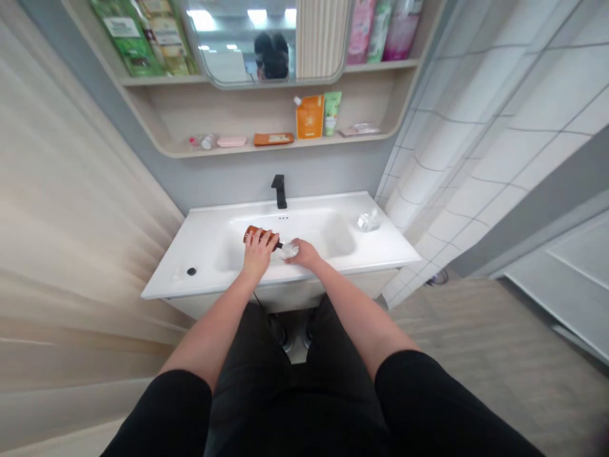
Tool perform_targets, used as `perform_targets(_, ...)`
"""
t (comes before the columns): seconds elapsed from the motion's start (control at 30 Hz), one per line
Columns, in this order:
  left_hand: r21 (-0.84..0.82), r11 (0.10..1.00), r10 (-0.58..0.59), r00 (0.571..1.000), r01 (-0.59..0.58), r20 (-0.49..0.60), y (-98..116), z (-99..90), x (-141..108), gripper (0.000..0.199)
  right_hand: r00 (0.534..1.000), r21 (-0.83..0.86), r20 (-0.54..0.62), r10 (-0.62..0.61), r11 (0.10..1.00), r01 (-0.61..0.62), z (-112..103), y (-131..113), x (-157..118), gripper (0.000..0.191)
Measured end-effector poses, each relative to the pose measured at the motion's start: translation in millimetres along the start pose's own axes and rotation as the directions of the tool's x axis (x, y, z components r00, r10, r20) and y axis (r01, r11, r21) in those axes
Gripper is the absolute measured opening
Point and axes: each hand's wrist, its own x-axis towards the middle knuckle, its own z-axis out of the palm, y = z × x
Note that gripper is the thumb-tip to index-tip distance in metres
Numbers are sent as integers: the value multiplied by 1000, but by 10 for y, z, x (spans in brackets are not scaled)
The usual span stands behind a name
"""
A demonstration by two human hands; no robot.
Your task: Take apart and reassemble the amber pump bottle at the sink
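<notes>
The brown bottle [252,233] is tilted nearly flat above the sink [339,236], neck at a clear cup [289,251]. Probably stiff, slippery if wet, it suits a grip round its body, where the left hand's [257,256] fingers wrap. The right hand's [307,254] fingers hold the cup, likely light.
</notes>
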Motion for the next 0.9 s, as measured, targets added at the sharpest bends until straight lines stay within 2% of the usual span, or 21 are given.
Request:
perform_targets(0.33, 0, 999, 35, 999, -35, 39, -10, -48, 90, 60, 1000, -13, -2, 25, 1000, -26, -8, 11, -5, 70)
perform_targets(0.63, 18, 993, 114, 990, -116, 81, -14, -155, 203, 58, 1000, 13, -13, 23, 1000, -22, -45, -20, -46, 62)
perform_targets(0.9, 29, 986, 160, 979, -164, 126, -22, -269, 343, 58, 998, 56, -13, 64, 996, -63, -71, -20, -59, 67)
